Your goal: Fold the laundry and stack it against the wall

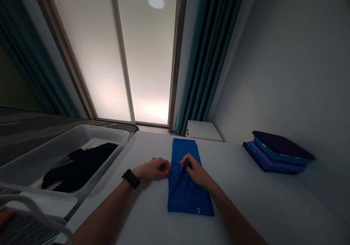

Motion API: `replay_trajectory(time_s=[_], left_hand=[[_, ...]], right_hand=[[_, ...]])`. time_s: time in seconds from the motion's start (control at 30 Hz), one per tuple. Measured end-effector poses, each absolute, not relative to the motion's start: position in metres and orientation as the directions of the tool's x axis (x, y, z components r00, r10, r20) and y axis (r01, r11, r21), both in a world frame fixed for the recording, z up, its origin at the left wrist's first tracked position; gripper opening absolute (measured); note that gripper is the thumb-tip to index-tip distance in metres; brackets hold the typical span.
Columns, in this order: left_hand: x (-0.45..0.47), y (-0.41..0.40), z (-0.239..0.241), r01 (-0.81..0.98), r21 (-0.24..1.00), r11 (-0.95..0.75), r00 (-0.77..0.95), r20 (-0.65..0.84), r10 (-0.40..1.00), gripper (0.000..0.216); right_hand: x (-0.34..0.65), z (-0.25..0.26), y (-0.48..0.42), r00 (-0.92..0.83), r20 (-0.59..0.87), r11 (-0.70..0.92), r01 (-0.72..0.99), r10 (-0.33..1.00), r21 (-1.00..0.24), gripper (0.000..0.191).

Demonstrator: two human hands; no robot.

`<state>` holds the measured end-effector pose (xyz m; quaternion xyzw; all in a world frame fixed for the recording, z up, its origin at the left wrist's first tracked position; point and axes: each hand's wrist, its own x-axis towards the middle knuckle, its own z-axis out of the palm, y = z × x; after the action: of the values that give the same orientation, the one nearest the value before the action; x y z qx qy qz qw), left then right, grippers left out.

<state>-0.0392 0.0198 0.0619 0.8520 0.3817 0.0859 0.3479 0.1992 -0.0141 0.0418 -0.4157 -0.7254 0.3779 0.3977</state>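
A bright blue garment (187, 197) lies folded into a long narrow strip on the white table (257, 205), running away from me. My left hand (154, 168), with a dark watch on its wrist, pinches the strip's left edge at about its middle. My right hand (195, 171) rests on top of the cloth there, fingers curled and gripping a fold. Both hands are closed on the fabric, close together.
A white plastic bin (90, 181) at the left holds dark clothes (79, 166). A stack of folded blue and purple garments (277, 152) sits at the right by the wall. A small white cabinet (203, 130), teal curtains and a lit window stand beyond the table.
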Motion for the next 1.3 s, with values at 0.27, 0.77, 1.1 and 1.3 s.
replay_trajectory(time_s=[0.27,0.77,1.1,1.3], left_hand=[[-0.036,0.017,0.065,0.493,0.74,-0.458,0.757,-0.104,0.646,0.028],[-0.019,0.016,0.05,0.403,0.837,-0.371,0.675,0.002,0.738,0.019],[-0.012,0.013,0.049,0.363,0.887,-0.286,0.648,-0.019,0.761,0.018],[-0.02,0.02,0.05,0.328,0.925,-0.191,0.683,-0.093,0.724,0.038]], right_hand=[[0.205,0.044,-0.012,-0.315,0.199,0.28,0.239,0.928,-0.93,0.016],[0.19,0.05,-0.022,-0.282,0.304,0.403,0.428,0.91,-0.809,0.03],[0.188,0.039,-0.017,-0.234,0.355,0.425,0.511,0.905,-0.747,0.034],[0.18,0.025,-0.012,-0.289,0.344,0.443,0.691,0.893,-0.571,0.039]])
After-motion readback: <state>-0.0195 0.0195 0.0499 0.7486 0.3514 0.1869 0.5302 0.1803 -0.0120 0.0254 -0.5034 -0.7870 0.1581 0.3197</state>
